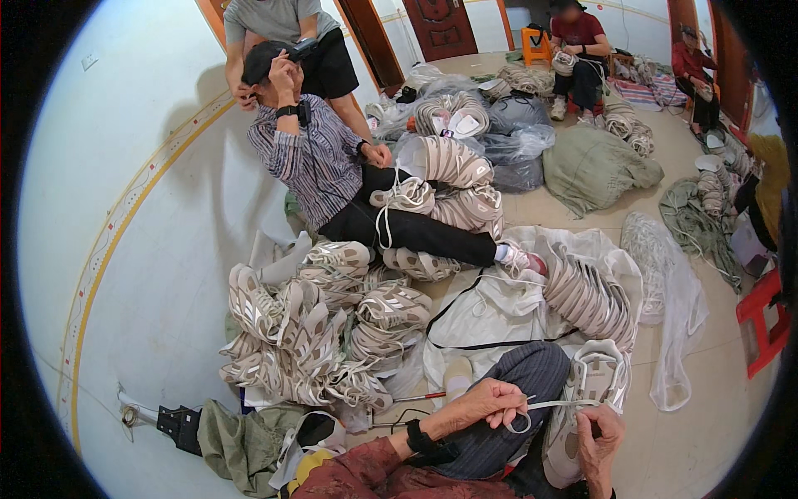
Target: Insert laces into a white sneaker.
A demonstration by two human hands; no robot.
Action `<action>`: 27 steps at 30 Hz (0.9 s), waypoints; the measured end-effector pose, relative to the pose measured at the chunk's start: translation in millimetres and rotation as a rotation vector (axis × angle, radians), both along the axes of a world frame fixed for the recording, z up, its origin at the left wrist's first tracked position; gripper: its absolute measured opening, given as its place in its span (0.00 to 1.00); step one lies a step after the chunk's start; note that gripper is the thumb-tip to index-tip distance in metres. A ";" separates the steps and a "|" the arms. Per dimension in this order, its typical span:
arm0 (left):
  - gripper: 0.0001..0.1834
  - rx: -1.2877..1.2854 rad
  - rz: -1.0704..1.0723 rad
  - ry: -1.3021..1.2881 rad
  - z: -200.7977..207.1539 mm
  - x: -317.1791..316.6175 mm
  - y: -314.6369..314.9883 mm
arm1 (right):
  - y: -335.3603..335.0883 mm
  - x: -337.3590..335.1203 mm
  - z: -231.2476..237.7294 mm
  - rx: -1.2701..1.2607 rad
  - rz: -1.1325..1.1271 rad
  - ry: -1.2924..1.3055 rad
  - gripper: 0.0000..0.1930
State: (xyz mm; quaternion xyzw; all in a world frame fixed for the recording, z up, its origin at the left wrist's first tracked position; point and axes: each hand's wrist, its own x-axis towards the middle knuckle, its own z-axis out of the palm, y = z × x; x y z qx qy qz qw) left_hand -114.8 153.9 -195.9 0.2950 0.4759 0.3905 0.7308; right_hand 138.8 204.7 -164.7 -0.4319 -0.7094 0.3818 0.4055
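Note:
A beige and white sneaker rests against my bent leg in dark striped trousers, its toe toward me. My left hand is closed in a pinch on a pale shoelace, which runs taut across the sneaker; a small loop of it hangs below the fingers. Over the sneaker's front part, my right hand is curled with its fingertips at the same shoelace. What lies inside its bent fingers is partly hidden.
Piled sneakers lie to the left, and a long nested row of sneakers lies ahead on a white sack. Across from me sits a person in a striped shirt; another stands behind. A red stool stands at right.

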 end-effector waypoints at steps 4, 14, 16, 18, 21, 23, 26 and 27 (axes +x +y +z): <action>0.16 0.013 -0.003 -0.008 2.8 0.3 0.1 | 0.3 0.1 2.4 -0.033 0.000 0.006 0.03; 0.17 0.010 -0.012 0.003 4.5 0.8 -1.5 | 0.8 1.0 1.0 -0.003 0.011 0.007 0.03; 0.17 0.013 -0.010 0.001 3.8 0.4 -1.4 | 1.2 0.4 0.0 0.005 0.010 0.020 0.03; 0.16 0.016 -0.007 -0.001 4.5 0.3 -1.2 | 1.8 0.2 0.0 0.017 0.012 0.027 0.02; 0.17 0.013 -0.013 0.012 7.4 -0.1 -0.3 | 1.2 -0.1 1.7 0.002 0.011 0.020 0.03; 0.17 0.010 -0.013 0.026 8.5 0.1 -0.3 | 1.2 0.3 3.0 -0.025 0.008 0.004 0.03; 0.17 0.021 -0.008 0.009 6.1 -0.1 -1.2 | 1.4 0.0 3.3 -0.006 0.018 0.006 0.03; 0.17 0.020 -0.007 0.011 5.8 -0.1 -1.5 | 1.4 -0.7 3.4 0.017 0.016 0.008 0.03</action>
